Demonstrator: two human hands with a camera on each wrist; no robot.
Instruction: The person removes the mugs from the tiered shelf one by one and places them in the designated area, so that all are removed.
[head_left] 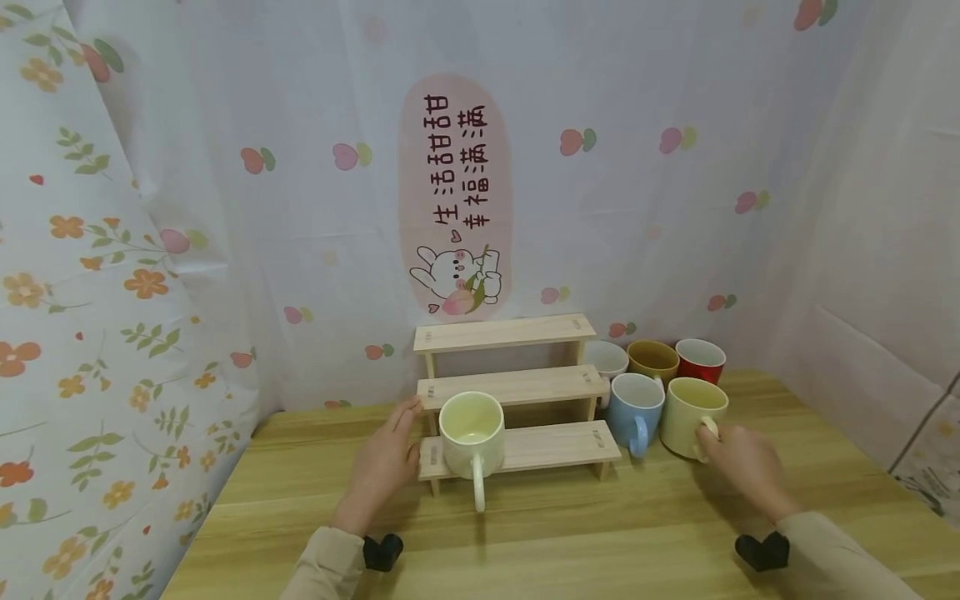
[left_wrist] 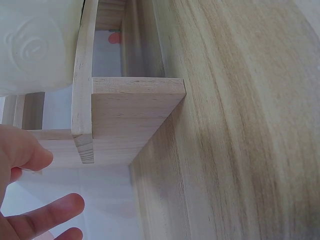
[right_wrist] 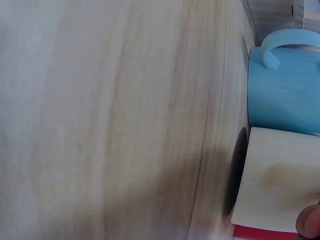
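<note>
A three-tier wooden shelf [head_left: 543, 446] stands on the table. On its lowest tier, toward the left end, sits a pale green mug [head_left: 472, 425] with its handle facing me. My left hand [head_left: 384, 454] is at the shelf's left end, fingertips right at the middle tier; in the left wrist view its fingers [left_wrist: 55, 212] are spread and hold nothing. On the right, my right hand [head_left: 742, 462] pinches the handle of a yellow mug [head_left: 686, 421]. The right wrist view shows this mug [right_wrist: 280, 180] beside the blue mug [right_wrist: 285, 92], with a dark shadow along its base.
Right of the shelf, the blue mug [head_left: 632, 408] stands in the front row. Behind are a white mug [head_left: 606, 358], a mustard mug [head_left: 652, 358] and a red mug [head_left: 701, 360]. A patterned curtain [head_left: 322, 233] hangs behind the table [head_left: 540, 542].
</note>
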